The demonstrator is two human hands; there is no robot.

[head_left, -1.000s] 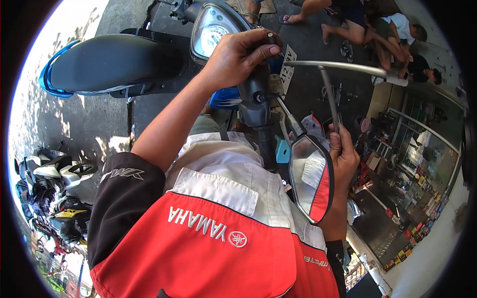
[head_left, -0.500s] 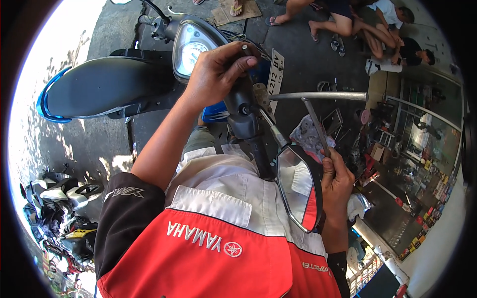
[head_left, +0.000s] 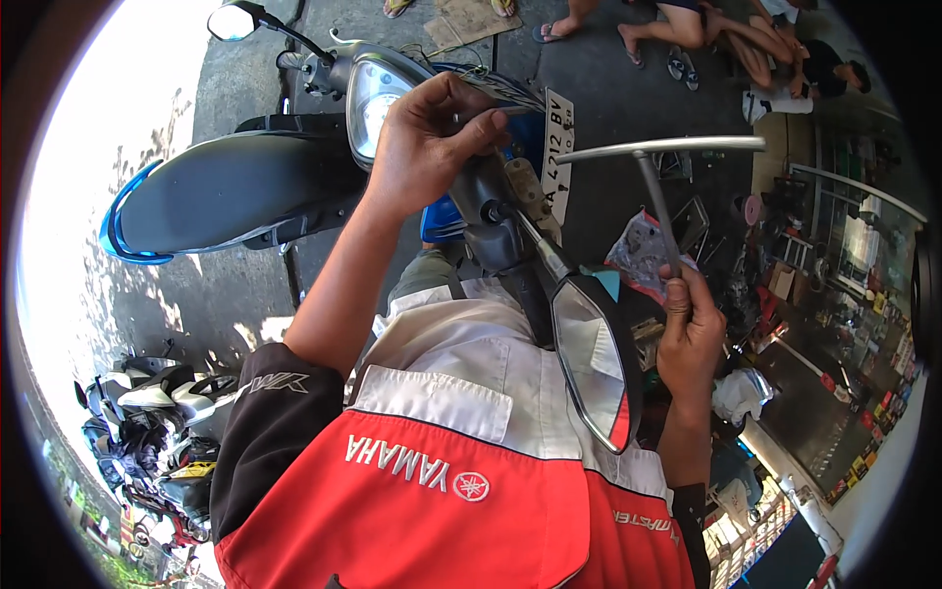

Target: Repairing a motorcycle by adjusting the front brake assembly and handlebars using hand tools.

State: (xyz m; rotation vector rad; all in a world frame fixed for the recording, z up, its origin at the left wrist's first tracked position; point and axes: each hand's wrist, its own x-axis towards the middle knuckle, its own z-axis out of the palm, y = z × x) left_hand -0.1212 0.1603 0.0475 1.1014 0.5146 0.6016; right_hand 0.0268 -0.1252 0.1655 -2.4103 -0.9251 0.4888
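Observation:
My left hand (head_left: 422,147) is bent in a pinch over the scooter's front panel, below the headlight. A small thing seems to sit between its thumb and fingers, but I cannot make out what. My right hand (head_left: 692,339) grips the stem of a T-handle wrench (head_left: 657,201), its metal crossbar pointing away from me, apart from the scooter. Between my hands lies the handlebar with its black mirror (head_left: 592,363), close to my shirt. A blue and black scooter (head_left: 235,187) stands at the left, its round-cornered instrument cluster (head_left: 373,98) next to my left hand.
A number plate (head_left: 559,157) sits on the scooter's front. Several people (head_left: 756,49) sit at the far right. A clear plastic bag (head_left: 643,250) and scattered tools lie on the floor. More motorcycles (head_left: 162,412) are parked at the left; glass display cases (head_left: 834,393) stand at the right.
The T-handle wrench in my right hand has moved right and farther away from me. A dark stub that showed at my left fingertips no longer shows. The whole view has shifted slightly.

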